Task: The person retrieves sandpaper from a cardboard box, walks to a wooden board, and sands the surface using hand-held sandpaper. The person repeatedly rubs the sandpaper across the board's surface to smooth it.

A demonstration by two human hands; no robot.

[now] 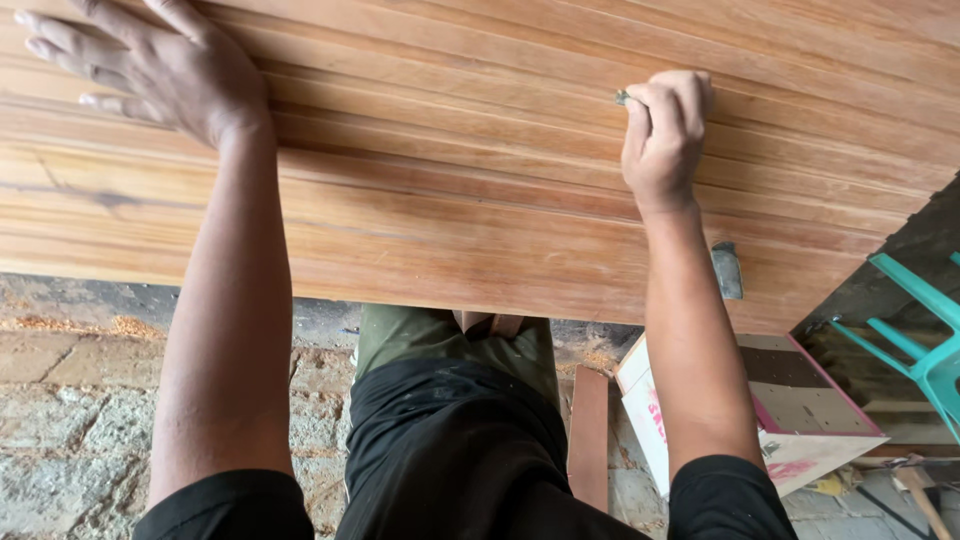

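My left hand (165, 65) lies flat and open on the far left of the grooved wooden panel (480, 210), holding nothing, just steadying it. My right hand (665, 130) is closed in a fist around a small greenish pad (624, 97), pressed into a groove to the right. I judge this to be mid-sanding; the next stroke needs even pressure along the groove.

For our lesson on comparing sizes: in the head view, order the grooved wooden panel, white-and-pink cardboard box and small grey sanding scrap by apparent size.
1. Grooved wooden panel
2. White-and-pink cardboard box
3. Small grey sanding scrap, pinched in the right hand, mostly hidden
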